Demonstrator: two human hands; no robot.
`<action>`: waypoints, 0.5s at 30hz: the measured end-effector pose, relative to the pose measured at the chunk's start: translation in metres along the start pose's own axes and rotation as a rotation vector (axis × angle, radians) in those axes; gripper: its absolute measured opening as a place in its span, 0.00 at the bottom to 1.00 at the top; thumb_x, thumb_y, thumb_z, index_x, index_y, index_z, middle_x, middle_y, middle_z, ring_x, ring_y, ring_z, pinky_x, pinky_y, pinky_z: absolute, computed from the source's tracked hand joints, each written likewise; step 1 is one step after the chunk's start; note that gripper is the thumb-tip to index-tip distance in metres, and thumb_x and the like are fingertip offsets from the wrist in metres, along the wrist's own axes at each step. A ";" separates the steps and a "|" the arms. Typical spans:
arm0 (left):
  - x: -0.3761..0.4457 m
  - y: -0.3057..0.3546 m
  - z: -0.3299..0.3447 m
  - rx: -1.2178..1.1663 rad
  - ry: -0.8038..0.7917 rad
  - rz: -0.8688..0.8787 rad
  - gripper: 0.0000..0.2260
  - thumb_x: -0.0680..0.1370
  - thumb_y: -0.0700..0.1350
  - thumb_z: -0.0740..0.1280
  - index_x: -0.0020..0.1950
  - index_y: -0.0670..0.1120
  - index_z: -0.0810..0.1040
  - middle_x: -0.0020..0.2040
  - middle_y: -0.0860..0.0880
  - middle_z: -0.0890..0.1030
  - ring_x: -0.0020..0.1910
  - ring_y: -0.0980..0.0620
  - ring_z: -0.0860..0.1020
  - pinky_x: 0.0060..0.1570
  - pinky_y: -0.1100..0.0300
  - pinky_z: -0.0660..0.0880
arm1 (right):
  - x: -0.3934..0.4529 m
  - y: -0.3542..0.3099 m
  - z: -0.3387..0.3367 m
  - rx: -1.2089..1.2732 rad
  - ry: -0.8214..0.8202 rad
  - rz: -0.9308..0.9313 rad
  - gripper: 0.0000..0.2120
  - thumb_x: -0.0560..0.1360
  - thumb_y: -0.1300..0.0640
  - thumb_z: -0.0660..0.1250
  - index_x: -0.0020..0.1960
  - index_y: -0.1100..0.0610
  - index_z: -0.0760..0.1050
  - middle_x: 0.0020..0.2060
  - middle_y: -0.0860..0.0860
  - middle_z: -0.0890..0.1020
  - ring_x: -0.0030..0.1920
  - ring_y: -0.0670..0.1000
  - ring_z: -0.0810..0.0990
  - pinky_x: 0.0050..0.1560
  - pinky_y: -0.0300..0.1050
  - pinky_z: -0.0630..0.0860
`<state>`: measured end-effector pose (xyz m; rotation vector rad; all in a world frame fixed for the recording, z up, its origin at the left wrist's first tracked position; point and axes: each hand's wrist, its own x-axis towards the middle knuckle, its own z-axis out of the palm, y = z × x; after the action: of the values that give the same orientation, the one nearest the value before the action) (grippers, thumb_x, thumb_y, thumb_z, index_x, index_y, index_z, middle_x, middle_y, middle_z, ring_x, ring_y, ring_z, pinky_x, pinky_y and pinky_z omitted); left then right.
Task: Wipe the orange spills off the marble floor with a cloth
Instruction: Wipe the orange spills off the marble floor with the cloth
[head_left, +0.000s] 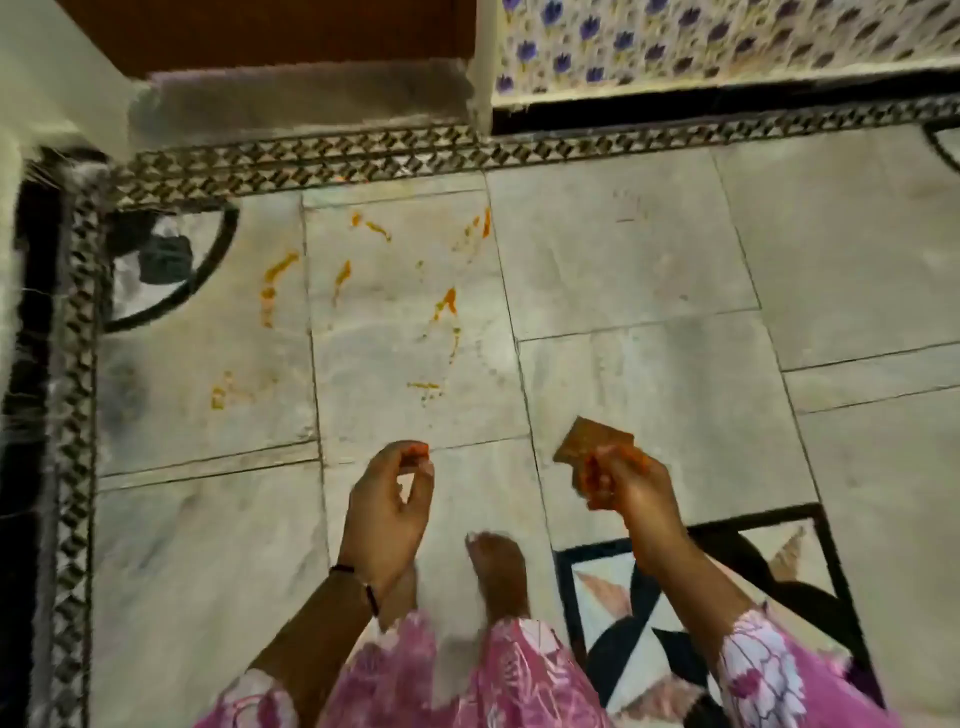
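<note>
My right hand pinches a small brown cloth at its lower edge, fingers curled round it, and the cloth sticks up and away from my knuckles, held in the air above the marble floor. My left hand hangs beside it, well apart, fingers curled so that the tips nearly meet the thumb; something small and orange shows at the fingertips, but I cannot tell whether I grip anything. The orange spills lie on the floor ahead of my left hand, scattered in streaks and drops over two slabs, reaching toward the patterned border strip. Below my hands, one bare foot shows above my pink floral dress.
</note>
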<state>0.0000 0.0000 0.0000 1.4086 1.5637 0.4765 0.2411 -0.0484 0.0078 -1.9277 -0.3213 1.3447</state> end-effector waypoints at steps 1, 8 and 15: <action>0.019 -0.031 0.025 0.045 -0.034 0.019 0.11 0.77 0.50 0.64 0.56 0.46 0.76 0.52 0.51 0.80 0.51 0.55 0.78 0.53 0.58 0.74 | 0.030 0.031 0.007 -0.090 -0.004 -0.010 0.08 0.78 0.63 0.62 0.42 0.59 0.78 0.37 0.58 0.81 0.39 0.56 0.78 0.40 0.50 0.74; 0.158 -0.218 0.187 0.440 -0.367 0.220 0.22 0.79 0.52 0.60 0.71 0.45 0.67 0.70 0.46 0.69 0.68 0.46 0.69 0.66 0.58 0.63 | 0.268 0.272 -0.039 -1.226 0.002 -0.249 0.32 0.73 0.33 0.50 0.67 0.52 0.70 0.64 0.58 0.74 0.65 0.61 0.70 0.65 0.51 0.63; 0.246 -0.311 0.290 0.656 -0.229 0.552 0.33 0.76 0.61 0.46 0.77 0.45 0.51 0.78 0.49 0.51 0.76 0.52 0.47 0.72 0.54 0.37 | 0.347 0.359 -0.039 -1.197 0.381 -0.361 0.35 0.75 0.34 0.44 0.77 0.50 0.54 0.76 0.55 0.52 0.72 0.69 0.56 0.70 0.66 0.55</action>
<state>0.0945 0.0592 -0.4785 2.3308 1.1697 0.0958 0.3470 -0.1089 -0.4779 -2.7811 -1.4306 0.4774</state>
